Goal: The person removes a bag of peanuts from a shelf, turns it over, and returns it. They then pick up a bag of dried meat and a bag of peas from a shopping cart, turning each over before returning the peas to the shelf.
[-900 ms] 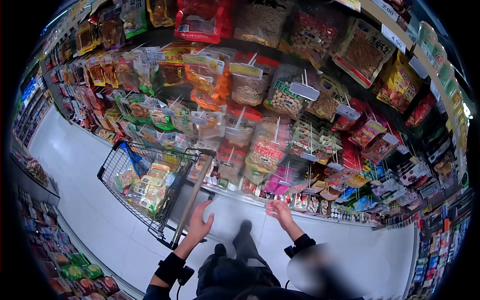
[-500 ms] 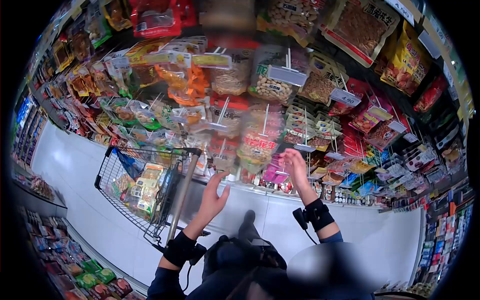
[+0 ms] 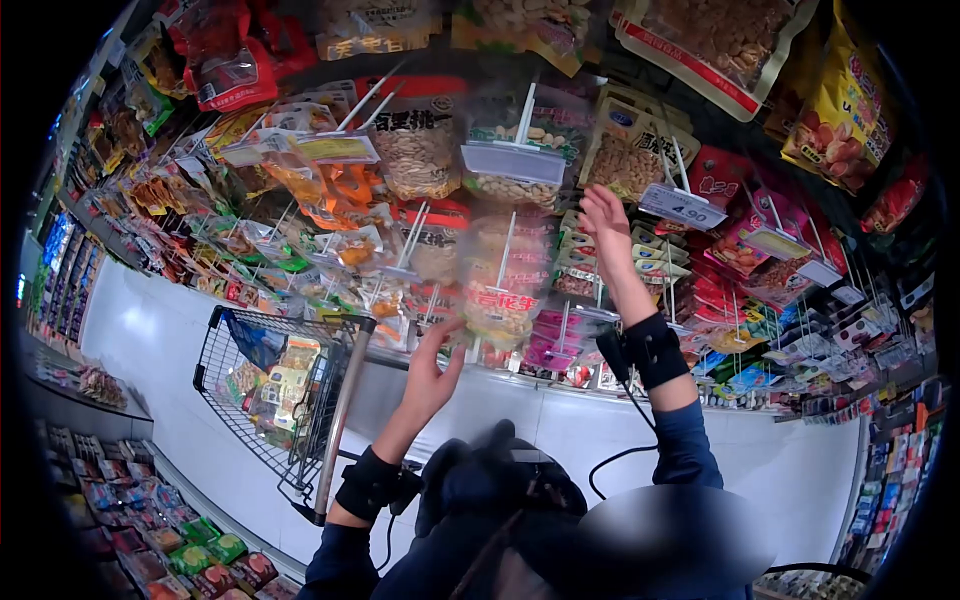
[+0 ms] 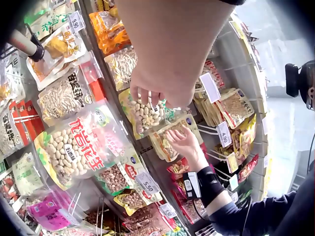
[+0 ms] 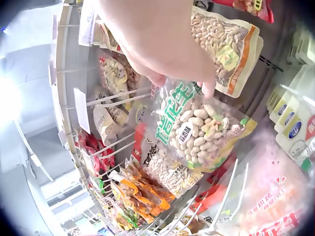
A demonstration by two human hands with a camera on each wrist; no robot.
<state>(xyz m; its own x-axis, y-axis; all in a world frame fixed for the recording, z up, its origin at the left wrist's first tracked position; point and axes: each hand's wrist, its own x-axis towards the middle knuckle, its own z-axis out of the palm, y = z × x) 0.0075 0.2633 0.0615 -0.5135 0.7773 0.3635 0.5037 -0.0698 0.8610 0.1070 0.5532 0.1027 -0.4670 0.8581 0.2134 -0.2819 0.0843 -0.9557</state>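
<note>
My left hand (image 3: 430, 378) is held with thumb and fingers apart, low beside a hanging peanut bag with red lettering (image 3: 500, 300). Higher up, my right hand (image 3: 612, 240) is raised with relaxed fingers before the rack, just right of a green-lettered peanut bag (image 3: 512, 190) behind a price tag (image 3: 515, 163). The right wrist view has the fingertips overlapping the top of that green-lettered bag (image 5: 197, 130); whether they touch it, I cannot tell. Nothing is held in either hand. In the left wrist view, the right palm (image 4: 184, 145) faces the shelf beside peanut packs.
A wire shopping cart (image 3: 265, 385) with several packages and a long handle (image 3: 343, 420) stands at the left. Rows of snack bags hang on metal pegs with price tags, some jutting outward. A low shelf of packs (image 3: 190, 530) is at the lower left, and pale floor (image 3: 150, 350) runs between.
My right hand has risen from low near the floor to the upper bags. My left hand has moved up slightly toward the rack. The view has shifted, and the cart appears slightly further left.
</note>
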